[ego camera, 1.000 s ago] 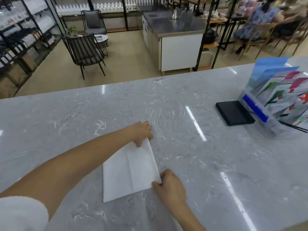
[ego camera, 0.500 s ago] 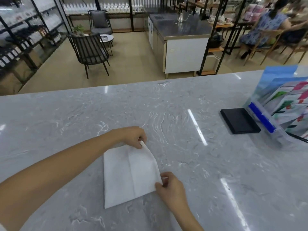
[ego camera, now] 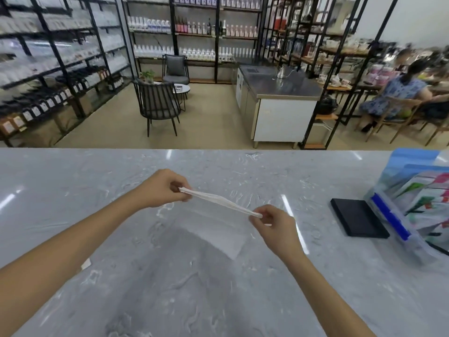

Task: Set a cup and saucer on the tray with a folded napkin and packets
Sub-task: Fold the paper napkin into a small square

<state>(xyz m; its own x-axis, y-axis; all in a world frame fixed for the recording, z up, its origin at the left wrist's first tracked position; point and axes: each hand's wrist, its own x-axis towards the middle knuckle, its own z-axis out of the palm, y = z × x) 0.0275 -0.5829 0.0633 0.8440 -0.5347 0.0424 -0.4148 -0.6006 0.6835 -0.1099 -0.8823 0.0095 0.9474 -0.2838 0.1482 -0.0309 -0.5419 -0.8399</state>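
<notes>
A white paper napkin [ego camera: 220, 198] is held up off the grey marble counter [ego camera: 170, 288], seen almost edge-on as a thin strip. My left hand [ego camera: 162, 188] pinches its far-left corner and my right hand [ego camera: 272, 222] pinches its near-right corner. The napkin's lower part [ego camera: 226, 237] hangs down toward the counter between my hands. No cup, saucer, tray or packets are in view.
A flat black pad [ego camera: 358, 217] lies on the counter to the right. Beside it stands a clear holder with colourful leaflets [ego camera: 418, 207]. Beyond the counter are chairs, a steel-topped cabinet [ego camera: 279, 108], shelves of bottles, and seated people at the far right.
The napkin lay flat on the counter under my fingertips; now both hands have lifted it by its right edge. The view has tilted up toward the room.
</notes>
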